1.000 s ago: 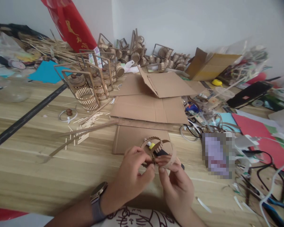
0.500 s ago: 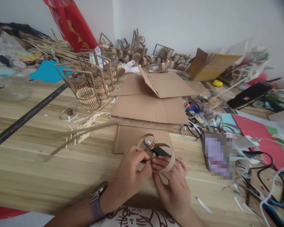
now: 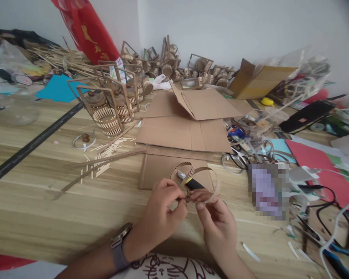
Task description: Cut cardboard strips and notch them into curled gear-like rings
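A thin brown strip (image 3: 218, 185) curls in loops between my hands, low over a piece of cardboard (image 3: 157, 170). One loop has a toothed edge; the other is smooth. My left hand (image 3: 167, 203) pinches the strip between thumb and fingertips. My right hand (image 3: 218, 221) has its fingers bent around the strip close to the left fingertips, with the thumb below. Where the fingertips meet, the exact grip is partly hidden. Behind the loops lies a black tool (image 3: 196, 184) with a yellow band and a pale tip, partly covered by the right fingers.
Small slatted baskets with frames (image 3: 107, 120) stand at left, with more piled at the back. Short wooden sticks (image 3: 104, 161) and long brown strips (image 3: 84, 176) lie left of my hands. Cardboard sheets (image 3: 183, 133) lie ahead. A blurred-out phone-like object (image 3: 266, 190), cables and pliers (image 3: 334, 252) crowd the right.
My right hand has drawn slightly right, its thumb rising toward its fingers. The smooth loop has shifted a little right and up. My left hand stays almost in place.
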`<state>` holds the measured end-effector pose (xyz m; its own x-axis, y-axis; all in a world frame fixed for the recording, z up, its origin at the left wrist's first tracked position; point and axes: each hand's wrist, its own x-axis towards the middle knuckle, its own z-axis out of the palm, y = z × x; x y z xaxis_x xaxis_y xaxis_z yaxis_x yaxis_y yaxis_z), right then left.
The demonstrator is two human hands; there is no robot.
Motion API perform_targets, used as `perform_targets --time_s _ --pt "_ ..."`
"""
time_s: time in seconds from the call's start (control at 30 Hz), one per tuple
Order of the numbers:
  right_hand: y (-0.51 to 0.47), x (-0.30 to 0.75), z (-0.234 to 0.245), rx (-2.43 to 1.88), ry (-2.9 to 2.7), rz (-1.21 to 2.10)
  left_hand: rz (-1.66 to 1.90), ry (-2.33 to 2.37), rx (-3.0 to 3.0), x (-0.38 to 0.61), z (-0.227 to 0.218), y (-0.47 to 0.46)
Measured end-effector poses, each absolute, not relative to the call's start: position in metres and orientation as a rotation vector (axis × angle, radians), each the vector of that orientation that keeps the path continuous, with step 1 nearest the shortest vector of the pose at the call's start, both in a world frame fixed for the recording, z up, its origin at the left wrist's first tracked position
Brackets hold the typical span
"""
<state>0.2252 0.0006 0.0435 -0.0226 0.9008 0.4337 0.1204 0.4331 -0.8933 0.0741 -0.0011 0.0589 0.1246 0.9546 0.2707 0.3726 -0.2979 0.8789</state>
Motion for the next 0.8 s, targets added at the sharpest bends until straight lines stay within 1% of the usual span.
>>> perform_targets --time_s 0.1,0.4,0.53,0.63,0.8 --pt "0.001 0.226 0.042 -0.967 -1.483 0.799 1.125 1.318 1.720 0.075 0.057 -0.001" --pt "-0.002 0.233 0.029 -0.988 -1.773 0.394 1.160 1.352 1.756 0.075 0.055 -0.001" --pt "-0.001 0.232 0.030 -1.012 -1.802 0.294 1.159 1.321 1.798 0.074 0.057 -0.001" --pt "-0.001 0.231 0.029 -1.052 -1.717 0.341 1.166 1.285 1.824 0.075 0.059 -0.001" --pt "0.000 0.227 0.037 -1.060 -1.477 0.635 1.168 1.241 1.819 0.076 0.060 -0.003"
